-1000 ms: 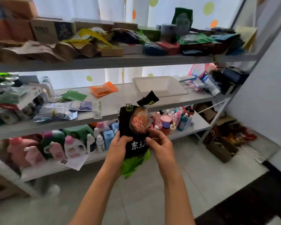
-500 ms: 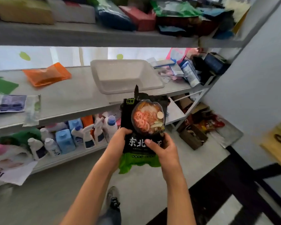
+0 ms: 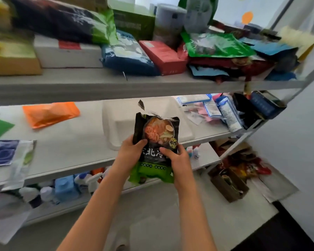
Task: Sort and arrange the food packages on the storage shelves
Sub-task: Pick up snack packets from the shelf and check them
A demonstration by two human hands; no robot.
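White-walled storeroom, grey metal shelving unit (image 3: 101,82) in three tiers. Left hand (image 3: 130,151) and right hand (image 3: 178,158) both grip a black-and-green plastic noodle packet (image 3: 157,142) printed with a soup bowl, thumbs across its front, fingers behind. Packet held upright in the air, in front of the middle shelf edge and an overturned white plastic tub (image 3: 116,124). Above: crowded top shelf with a red cardboard box (image 3: 161,55) and a dark blue pouch (image 3: 127,55). Step, as I judge: carrying the packet to its place. Next likely needs a lift to the food tier and a free gap.
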